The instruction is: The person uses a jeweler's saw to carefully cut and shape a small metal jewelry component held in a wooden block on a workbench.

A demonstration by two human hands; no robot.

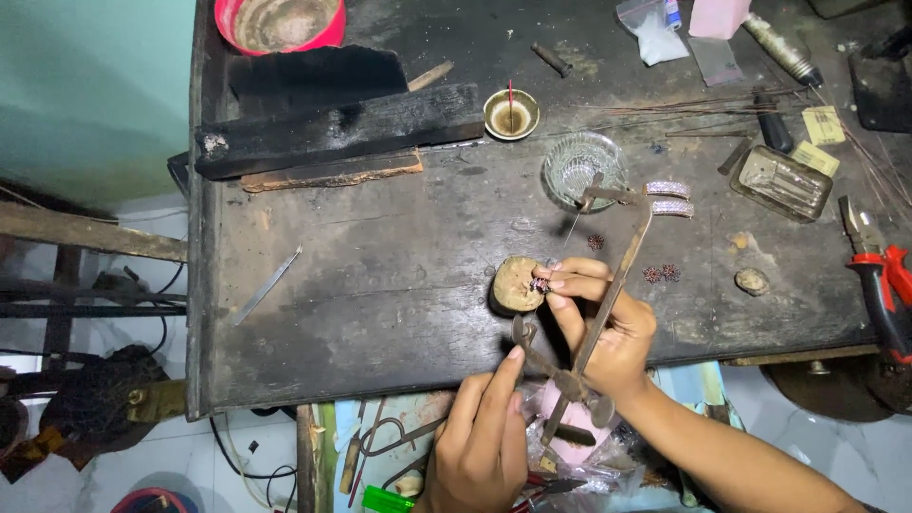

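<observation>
Jewellery piece (541,283), small, reddish, sits on top of round wooden block (516,284) near front edge of dark workbench (380,285); long axis cannot be told. Right hand (608,323) pinches piece with fingertips, long metal tongs (608,304) lying through palm, pointing up-right. Left hand (480,442) grips dark scissor-like tool (541,359), tip toward block. Containers: glass bowl (581,166) holds metal tool; brass cup (511,114) holds red stick; glass tray (783,182) holds thin pins; red bowl (280,24) holds greyish residue.

Two hands (480,437), one glass bowl (581,166), one small brass cup (511,114), three tiny red rosettes (596,242), one red-handled pliers (879,280), one red bowl (280,24)
</observation>
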